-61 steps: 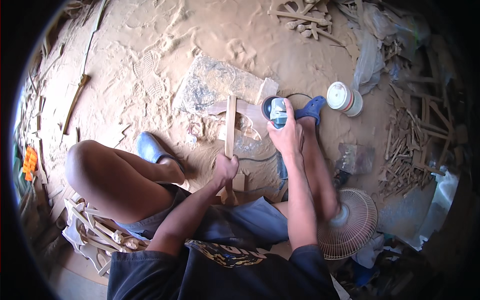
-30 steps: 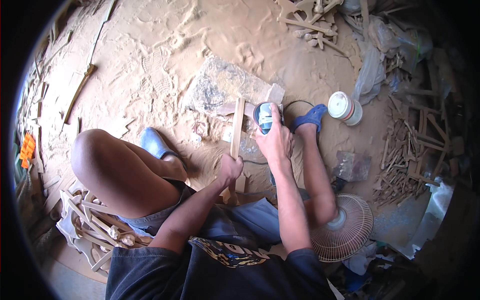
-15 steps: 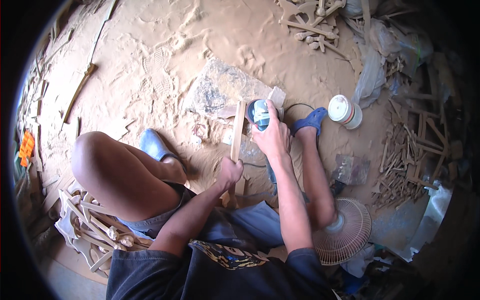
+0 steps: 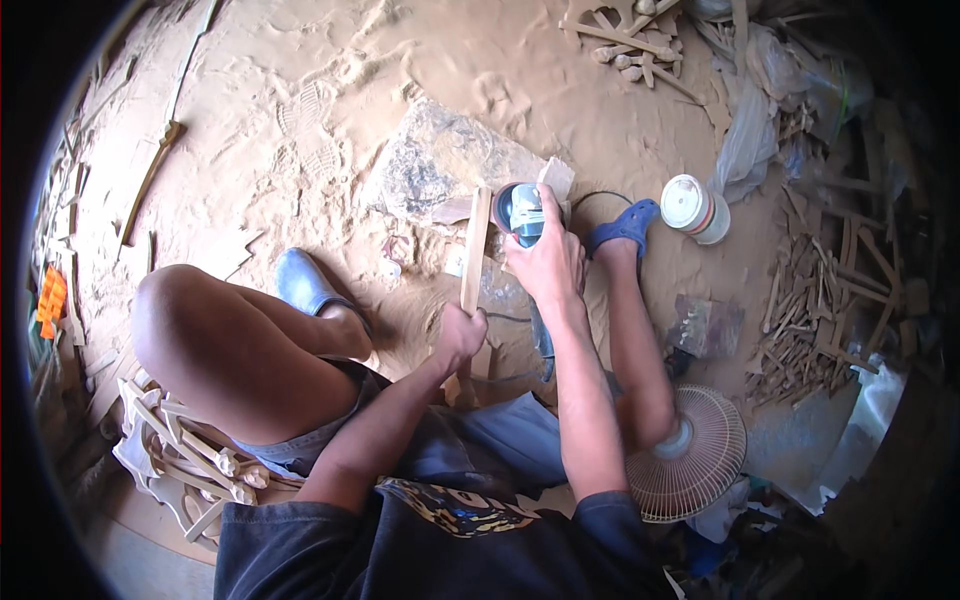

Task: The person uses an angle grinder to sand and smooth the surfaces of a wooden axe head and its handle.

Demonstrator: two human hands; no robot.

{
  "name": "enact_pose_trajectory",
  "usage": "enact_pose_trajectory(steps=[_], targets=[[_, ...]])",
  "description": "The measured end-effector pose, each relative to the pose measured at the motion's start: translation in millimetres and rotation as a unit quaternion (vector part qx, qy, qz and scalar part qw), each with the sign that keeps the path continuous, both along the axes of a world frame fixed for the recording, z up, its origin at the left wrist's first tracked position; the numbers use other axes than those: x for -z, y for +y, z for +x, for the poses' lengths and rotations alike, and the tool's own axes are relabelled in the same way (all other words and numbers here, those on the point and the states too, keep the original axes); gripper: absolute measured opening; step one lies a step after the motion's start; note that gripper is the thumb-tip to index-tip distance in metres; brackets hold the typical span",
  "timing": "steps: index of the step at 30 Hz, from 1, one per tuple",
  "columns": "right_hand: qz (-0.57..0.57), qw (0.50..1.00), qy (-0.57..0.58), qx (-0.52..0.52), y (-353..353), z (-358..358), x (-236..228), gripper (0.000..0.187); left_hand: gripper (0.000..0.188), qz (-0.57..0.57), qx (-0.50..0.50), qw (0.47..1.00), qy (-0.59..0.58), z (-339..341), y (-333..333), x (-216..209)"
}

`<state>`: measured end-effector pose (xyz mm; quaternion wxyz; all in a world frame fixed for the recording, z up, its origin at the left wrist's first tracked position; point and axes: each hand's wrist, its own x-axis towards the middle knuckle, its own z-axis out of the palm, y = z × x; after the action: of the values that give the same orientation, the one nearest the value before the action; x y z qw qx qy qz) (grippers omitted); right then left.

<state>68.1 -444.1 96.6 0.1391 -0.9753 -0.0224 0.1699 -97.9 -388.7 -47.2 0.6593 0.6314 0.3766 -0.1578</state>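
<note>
My left hand [image 4: 464,335] is closed around the lower end of a pale, flat wooden strip [image 4: 477,245], which points away from me. In my right hand [image 4: 550,265] is a blue-green angle grinder [image 4: 527,214], its round head beside the strip's upper right edge. Whether the disc touches the wood I cannot tell. My fingers lie over the tool's body, and its lower part shows beneath my forearm. Just beyond both hands, a worn, stained slab [image 4: 440,165] lies on the dusty floor.
A white lidded tub [image 4: 690,208] stands right of my blue clog [image 4: 625,228]. A round fan [image 4: 695,455] is by my right knee. Cut wood pieces [image 4: 815,310] heap at the right, with more [image 4: 180,455] at lower left. A dark cord [image 4: 600,197] curves behind the grinder.
The whole scene has slid slightly upward in the view. Strip and grinder stay nearly the same relative to each other, with both hands keeping their hold.
</note>
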Motion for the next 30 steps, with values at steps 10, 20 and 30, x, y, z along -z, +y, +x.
enact_pose_trajectory(steps=[10,20,30], targets=[[-0.039,0.995,-0.075,0.052,-26.3,-10.8,12.8,0.089,0.018,-0.017,0.005,1.0,0.004,-1.4,0.9,11.1],[0.002,0.997,-0.049,0.067,-52.3,-38.6,7.2,0.091,0.016,-0.014,-0.008,1.0,-0.001,-0.8,0.4,12.3],[0.508,0.791,-0.099,0.327,-166.5,-56.8,20.0,0.089,0.036,-0.19,-0.003,0.978,-0.086,43.7,45.0,-7.8]])
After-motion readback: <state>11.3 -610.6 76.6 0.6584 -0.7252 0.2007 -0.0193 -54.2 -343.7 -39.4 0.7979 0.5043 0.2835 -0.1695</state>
